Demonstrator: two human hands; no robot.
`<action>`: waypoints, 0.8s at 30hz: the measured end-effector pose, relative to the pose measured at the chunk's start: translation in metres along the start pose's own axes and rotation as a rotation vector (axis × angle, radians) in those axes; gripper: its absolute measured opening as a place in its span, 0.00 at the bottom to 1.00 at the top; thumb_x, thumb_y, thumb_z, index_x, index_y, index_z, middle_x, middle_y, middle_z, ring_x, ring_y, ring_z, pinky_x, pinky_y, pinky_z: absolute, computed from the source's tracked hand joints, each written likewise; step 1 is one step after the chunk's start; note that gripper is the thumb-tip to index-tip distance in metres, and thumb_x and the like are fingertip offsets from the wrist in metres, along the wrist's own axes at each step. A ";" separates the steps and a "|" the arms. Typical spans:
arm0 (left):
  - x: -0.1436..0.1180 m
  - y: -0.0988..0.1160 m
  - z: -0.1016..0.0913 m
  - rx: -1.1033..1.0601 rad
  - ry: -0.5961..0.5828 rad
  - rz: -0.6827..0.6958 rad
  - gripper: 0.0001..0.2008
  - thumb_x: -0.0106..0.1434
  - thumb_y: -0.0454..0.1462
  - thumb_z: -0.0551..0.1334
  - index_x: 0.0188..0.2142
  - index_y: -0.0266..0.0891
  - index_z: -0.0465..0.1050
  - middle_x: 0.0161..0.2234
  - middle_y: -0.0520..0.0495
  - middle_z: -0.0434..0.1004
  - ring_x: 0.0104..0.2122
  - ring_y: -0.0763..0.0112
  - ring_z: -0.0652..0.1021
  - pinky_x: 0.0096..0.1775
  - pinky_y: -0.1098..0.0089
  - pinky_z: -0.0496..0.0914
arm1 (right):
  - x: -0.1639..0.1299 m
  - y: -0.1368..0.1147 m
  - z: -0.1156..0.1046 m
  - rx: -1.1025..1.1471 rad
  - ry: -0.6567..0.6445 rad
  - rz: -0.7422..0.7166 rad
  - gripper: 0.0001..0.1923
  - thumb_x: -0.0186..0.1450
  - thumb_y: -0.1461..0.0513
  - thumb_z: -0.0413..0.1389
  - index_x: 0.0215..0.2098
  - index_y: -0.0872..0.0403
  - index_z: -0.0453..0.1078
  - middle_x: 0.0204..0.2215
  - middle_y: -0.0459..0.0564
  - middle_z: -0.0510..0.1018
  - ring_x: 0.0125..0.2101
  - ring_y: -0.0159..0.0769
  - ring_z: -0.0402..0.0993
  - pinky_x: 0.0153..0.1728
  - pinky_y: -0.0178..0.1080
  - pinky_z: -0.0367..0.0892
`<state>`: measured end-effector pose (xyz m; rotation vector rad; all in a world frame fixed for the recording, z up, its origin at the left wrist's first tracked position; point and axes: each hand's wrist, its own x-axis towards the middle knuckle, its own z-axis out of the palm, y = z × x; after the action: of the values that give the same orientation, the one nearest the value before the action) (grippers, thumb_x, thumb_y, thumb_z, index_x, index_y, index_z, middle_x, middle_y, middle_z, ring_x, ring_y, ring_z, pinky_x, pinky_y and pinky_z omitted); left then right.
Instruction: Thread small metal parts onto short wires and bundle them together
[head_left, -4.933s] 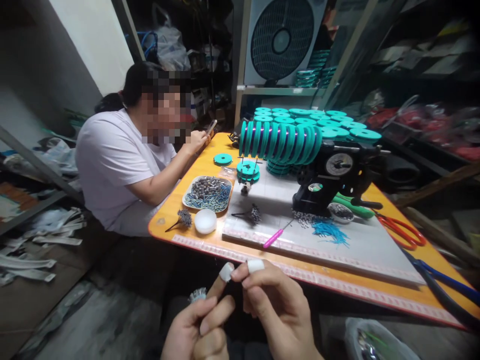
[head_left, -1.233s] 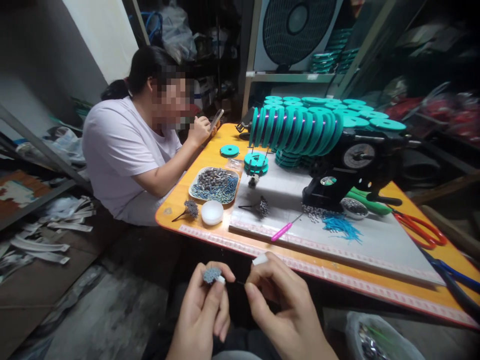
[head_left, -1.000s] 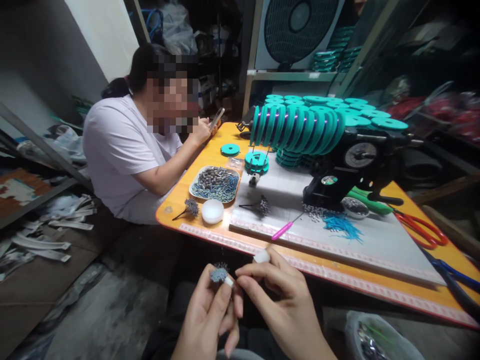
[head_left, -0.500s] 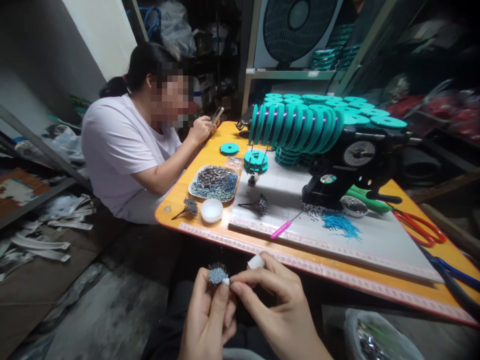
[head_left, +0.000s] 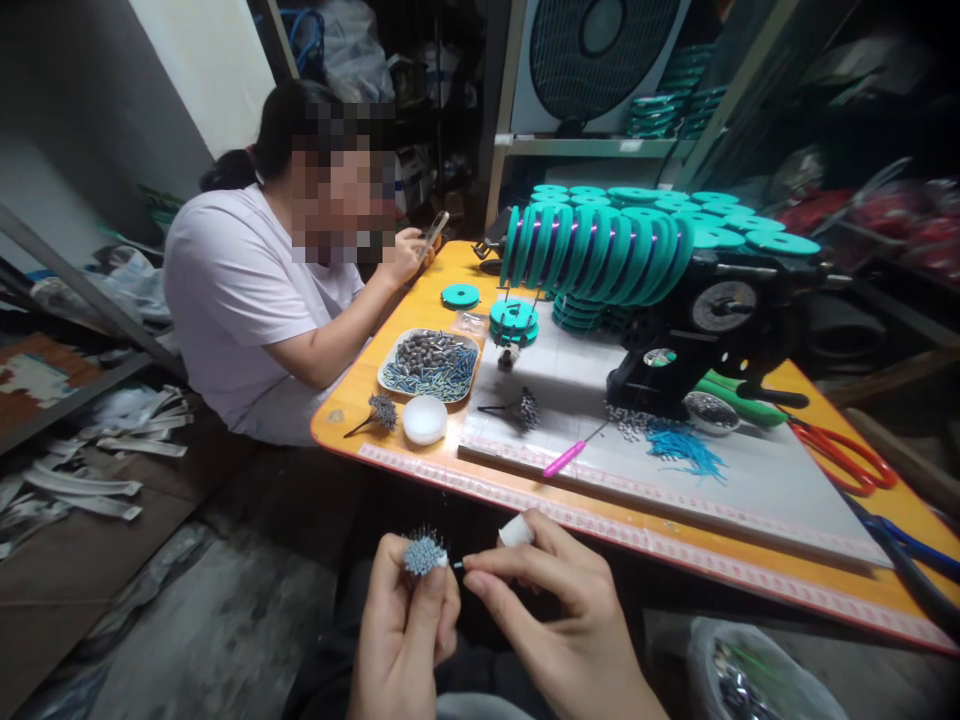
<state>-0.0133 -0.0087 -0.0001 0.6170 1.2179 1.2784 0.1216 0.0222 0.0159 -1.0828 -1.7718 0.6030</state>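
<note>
Below the table's front edge, my left hand [head_left: 409, 625] is closed around a bundle of thin stems with blue-grey tips [head_left: 424, 556]. A bit of white wrapping shows at its thumb tip. My right hand [head_left: 566, 605] is just to the right, a small gap away. Its thumb and index finger pinch a tiny pale-blue-ended piece [head_left: 458, 566], too small to name. A white finger sleeve [head_left: 516, 531] covers another finger of that hand. On the table lie two similar stem bundles, one by the white bowl [head_left: 424, 420], the other on the grey board [head_left: 480, 425].
A tray [head_left: 382, 380] holds small metal and blue pieces. A black machine [head_left: 667, 350] carries teal spools [head_left: 600, 255]. A pink-handled hook [head_left: 565, 459], blue strands [head_left: 686, 450] and red-handled scissors [head_left: 847, 460] lie right. Across the left corner, a person [head_left: 240, 280] holds a phone.
My hands have moved slightly apart. The left hand with its bundle has shifted a little left, and the small piece in my right fingertips now shows in the gap.
</note>
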 end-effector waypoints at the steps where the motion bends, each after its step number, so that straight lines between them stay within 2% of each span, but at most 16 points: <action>1: 0.000 0.000 0.000 0.001 0.003 0.002 0.26 0.59 0.57 0.66 0.33 0.39 0.57 0.20 0.61 0.54 0.19 0.87 0.55 0.22 0.83 0.49 | 0.000 0.000 0.000 0.004 -0.002 0.000 0.05 0.65 0.65 0.61 0.35 0.52 0.81 0.26 0.45 0.72 0.27 0.19 0.68 0.27 0.22 0.64; 24: -0.001 -0.001 0.001 -0.010 0.029 0.012 0.27 0.57 0.56 0.67 0.32 0.39 0.57 0.20 0.60 0.56 0.19 0.86 0.57 0.22 0.83 0.50 | -0.001 0.001 0.003 0.020 -0.006 -0.007 0.05 0.64 0.65 0.62 0.36 0.52 0.81 0.25 0.45 0.72 0.27 0.20 0.68 0.27 0.23 0.63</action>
<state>-0.0120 -0.0094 0.0000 0.6015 1.2323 1.3070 0.1196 0.0219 0.0140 -1.0615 -1.7703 0.6184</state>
